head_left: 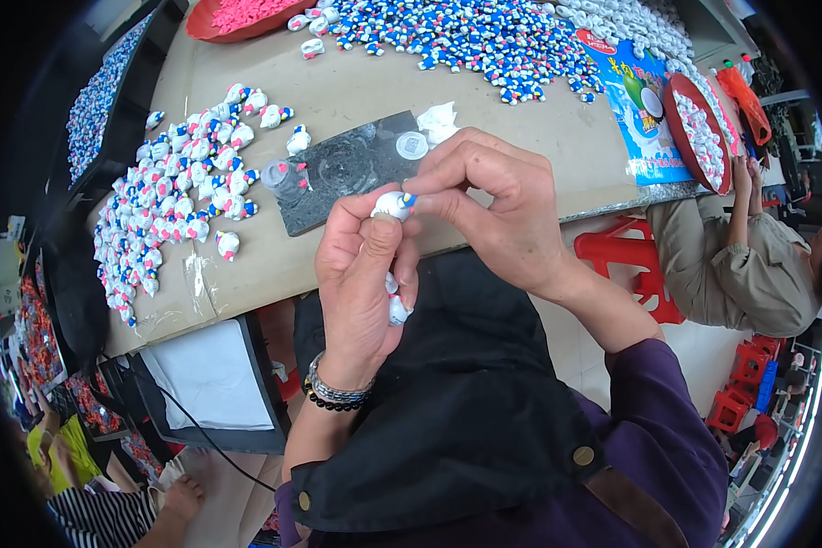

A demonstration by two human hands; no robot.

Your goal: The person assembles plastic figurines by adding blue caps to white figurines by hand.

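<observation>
The coconut-printed blue sheet (642,100) at the right of the bench (356,87) carries a red emblem and large pale characters. On the dark slab (315,212), a clear round disc (412,145) bears a square code-like print, too small to make out.

The white figurine (389,206) is in front of the person, above the slab's near edge in view. It is rounded and glossy, with a blue and yellow end. The left hand (361,260) grips its body between thumb and curled fingers, with a second white figurine (397,310) tucked lower in the same hand. The right hand (502,196) pinches the coloured end, thumb and forefinger nearly meeting. Similar white figurines with blue and pink parts crowd the bench's left side.
</observation>
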